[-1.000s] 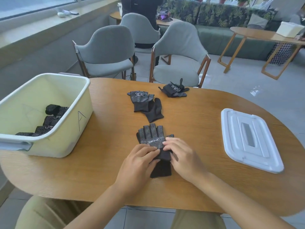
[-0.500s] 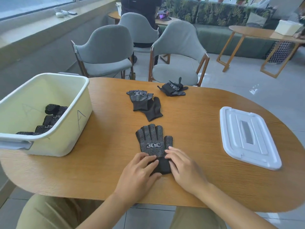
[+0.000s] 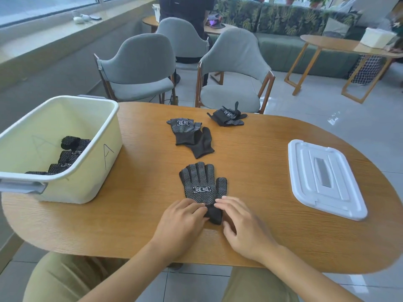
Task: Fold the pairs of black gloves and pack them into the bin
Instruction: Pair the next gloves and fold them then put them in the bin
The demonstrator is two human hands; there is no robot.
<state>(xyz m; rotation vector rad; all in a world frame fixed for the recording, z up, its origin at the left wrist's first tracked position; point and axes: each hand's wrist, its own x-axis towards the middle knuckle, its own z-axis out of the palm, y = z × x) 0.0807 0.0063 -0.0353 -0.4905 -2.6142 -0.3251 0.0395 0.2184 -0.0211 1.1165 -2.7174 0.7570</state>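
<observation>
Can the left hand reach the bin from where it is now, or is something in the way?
Probably yes. The left hand rests on the glove's cuff, and the table between it and the bin is bare wood, with the bin's top open.

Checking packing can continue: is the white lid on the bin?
No, the white lid lies flat on the table, apart from the open bin.

We see an oval wooden table [image 3: 261, 153]. On its left end stands a cream plastic bin [image 3: 72, 171] marked "A". A white lid [image 3: 325, 177] lies flat on the right end. Between them lie black dotted gloves: one pair [image 3: 202, 184] flat near the front edge, another pair [image 3: 190, 136] behind it, and a crumpled pair [image 3: 227, 117] at the far edge.
</observation>
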